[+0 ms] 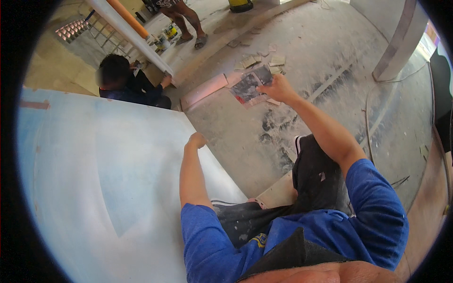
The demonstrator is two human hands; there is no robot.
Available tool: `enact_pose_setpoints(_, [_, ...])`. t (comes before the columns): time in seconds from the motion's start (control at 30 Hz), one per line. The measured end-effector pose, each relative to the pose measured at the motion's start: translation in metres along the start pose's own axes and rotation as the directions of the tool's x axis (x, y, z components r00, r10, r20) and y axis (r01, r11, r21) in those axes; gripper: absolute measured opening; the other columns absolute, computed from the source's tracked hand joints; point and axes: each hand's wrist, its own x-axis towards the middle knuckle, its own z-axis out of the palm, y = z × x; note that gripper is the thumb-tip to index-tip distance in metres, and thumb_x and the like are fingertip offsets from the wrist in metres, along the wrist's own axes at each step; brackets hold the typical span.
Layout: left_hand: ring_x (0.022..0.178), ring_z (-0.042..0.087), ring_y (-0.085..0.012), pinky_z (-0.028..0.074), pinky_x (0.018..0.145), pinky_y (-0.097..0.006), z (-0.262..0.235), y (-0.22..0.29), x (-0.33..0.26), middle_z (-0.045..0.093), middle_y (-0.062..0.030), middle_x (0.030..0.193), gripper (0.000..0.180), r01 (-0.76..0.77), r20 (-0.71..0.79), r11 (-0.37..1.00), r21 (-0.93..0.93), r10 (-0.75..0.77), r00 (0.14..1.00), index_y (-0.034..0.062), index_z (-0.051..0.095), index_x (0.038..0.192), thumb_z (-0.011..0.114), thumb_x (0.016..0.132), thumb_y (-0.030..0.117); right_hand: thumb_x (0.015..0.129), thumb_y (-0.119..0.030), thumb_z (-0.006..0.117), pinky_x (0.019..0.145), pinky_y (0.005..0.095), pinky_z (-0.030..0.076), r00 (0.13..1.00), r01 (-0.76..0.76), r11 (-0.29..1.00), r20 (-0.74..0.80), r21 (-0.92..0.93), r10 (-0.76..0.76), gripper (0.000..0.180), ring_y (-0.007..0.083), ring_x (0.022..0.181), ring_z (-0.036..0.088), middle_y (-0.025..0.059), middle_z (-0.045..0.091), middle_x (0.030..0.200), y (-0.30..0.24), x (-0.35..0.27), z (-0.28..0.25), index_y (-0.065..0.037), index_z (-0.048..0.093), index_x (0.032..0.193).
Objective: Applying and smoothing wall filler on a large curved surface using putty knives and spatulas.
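Observation:
My right hand (278, 88) reaches forward over the floor, its thumb and fingers pinching a small dark grey sheet (264, 74) that looks like sandpaper. Below it on the floor lies a larger dark piece (244, 89) with a patch of red. My left hand (197, 139) is curled at the edge of a large pale blue and white panel (141, 160); its fingertips are hidden. The panel fills the left side, close to my left arm.
A co-worker (134, 85) crouches beyond the panel by a white post (132, 35). Another person's legs (186, 21) stand farther back. Broken flat pieces (277, 60) lie on the dusty floor (330, 47). A cable (367, 122) runs at right near a pillar (396, 45).

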Motion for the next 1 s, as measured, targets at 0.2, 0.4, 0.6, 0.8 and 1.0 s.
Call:
enact_pose_setpoints(0.2, [0.092,0.055,-0.0312,0.042,0.081,-0.035,0.003,0.000,0.001,0.058,-0.0187,0.096,0.036,0.009,-0.075,0.998,-0.064,-0.014,0.997,-0.0006,0.061,0.090,0.056,0.072,0.030,0.064,-0.024,0.068,0.053,0.0321,0.041,0.995,-0.095,0.995,0.035,-0.014,0.096,0.031,0.0185,0.056,0.052,0.0116,0.055,0.059,-0.022,-0.003,-0.003,0.004,0.058,0.073])
enact_pose_setpoints(0.4, [0.095,0.053,-0.0308,0.042,0.083,-0.034,-0.002,0.003,0.007,0.057,-0.0186,0.100,0.039,0.044,-0.053,0.991,-0.126,-0.051,0.997,-0.0003,0.059,0.096,0.059,0.071,0.029,0.063,-0.025,0.069,0.051,0.0329,0.039,0.989,-0.144,0.973,0.013,-0.181,0.149,0.034,0.0164,0.054,0.049,0.0114,0.052,0.056,0.010,0.009,-0.004,0.006,0.057,0.069])
enact_pose_setpoints(0.6, [0.093,0.054,-0.0311,0.042,0.081,-0.034,-0.005,0.006,-0.003,0.057,-0.0192,0.099,0.038,0.046,-0.067,0.992,-0.120,-0.055,0.996,-0.0004,0.060,0.094,0.060,0.071,0.030,0.059,-0.029,0.072,0.050,0.0338,0.039,0.997,-0.066,0.987,-0.042,-0.144,0.061,0.041,0.0186,0.052,0.048,0.0130,0.050,0.053,0.010,0.007,0.002,0.008,0.052,0.059])
enact_pose_setpoints(0.8, [0.055,0.056,-0.0191,0.044,0.049,-0.031,-0.009,0.008,-0.002,0.058,-0.0119,0.067,0.048,0.041,-0.025,0.996,-0.079,-0.043,0.999,-0.0012,0.050,0.112,0.061,0.071,0.021,0.060,-0.028,0.071,0.052,0.0334,0.040,0.997,-0.071,0.982,-0.021,-0.174,0.068,0.040,0.0193,0.054,0.051,0.0141,0.054,0.057,0.005,0.006,0.000,0.008,0.057,0.068])
enact_pose_setpoints(1.0, [0.095,0.054,-0.0307,0.042,0.082,-0.034,-0.008,0.012,-0.006,0.057,-0.0188,0.099,0.036,0.056,-0.069,0.991,-0.121,-0.064,0.996,0.0004,0.061,0.094,0.060,0.070,0.027,0.061,-0.025,0.070,0.054,0.0322,0.041,0.997,-0.071,0.993,-0.010,-0.099,0.071,0.036,0.0195,0.055,0.053,0.0143,0.055,0.058,0.000,0.004,-0.001,0.007,0.058,0.070])
